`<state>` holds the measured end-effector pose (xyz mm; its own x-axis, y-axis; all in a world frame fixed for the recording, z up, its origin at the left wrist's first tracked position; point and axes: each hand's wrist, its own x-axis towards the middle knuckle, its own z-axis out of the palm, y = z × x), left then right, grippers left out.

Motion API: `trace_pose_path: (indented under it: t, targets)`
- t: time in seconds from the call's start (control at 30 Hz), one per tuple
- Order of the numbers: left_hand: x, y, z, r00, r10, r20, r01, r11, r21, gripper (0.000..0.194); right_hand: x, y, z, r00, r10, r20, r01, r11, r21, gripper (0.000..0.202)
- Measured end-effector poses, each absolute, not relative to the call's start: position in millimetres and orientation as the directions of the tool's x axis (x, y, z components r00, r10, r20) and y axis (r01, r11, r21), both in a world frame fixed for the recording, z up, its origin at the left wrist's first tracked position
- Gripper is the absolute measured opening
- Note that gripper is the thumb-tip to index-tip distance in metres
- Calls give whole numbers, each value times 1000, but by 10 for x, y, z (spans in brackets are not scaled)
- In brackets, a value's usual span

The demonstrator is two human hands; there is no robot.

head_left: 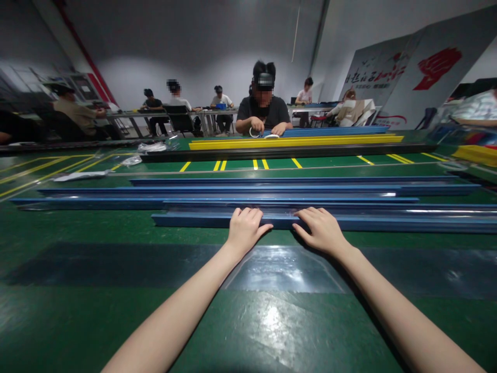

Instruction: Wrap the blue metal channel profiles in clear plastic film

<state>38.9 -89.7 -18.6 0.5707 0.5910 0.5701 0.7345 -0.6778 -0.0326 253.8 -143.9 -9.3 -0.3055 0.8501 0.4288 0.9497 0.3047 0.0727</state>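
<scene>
Both of my hands rest on the nearest long blue profile (194, 220). My left hand (245, 228) has its fingers over the top, with the thumb stretched right along the front face. A short gap away, my right hand (319, 228) lies over the same profile, its thumb pointing left. Each hand's fingertips are partly hidden in the profile's channel. Behind it lie several more blue profiles (97, 193), roughly parallel. In front, a clear plastic strip (287, 267) lies flat on the green table (248, 331), crossing nearly the whole width.
Across the table a person (264, 109) handles a white ring-shaped item behind a yellow profile (295, 142) and a black profile (287, 151). Crumpled clear plastic (153, 147) lies at the left. Other people sit at tables farther back.
</scene>
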Motion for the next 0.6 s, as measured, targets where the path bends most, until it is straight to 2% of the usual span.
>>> trace_pose_path:
  t: [0.6]
  targets:
    - [391,-900,-179,562,612,556,748,-663,-26,34,2547,-1447,-106,-293,865,407,954,291,67,32]
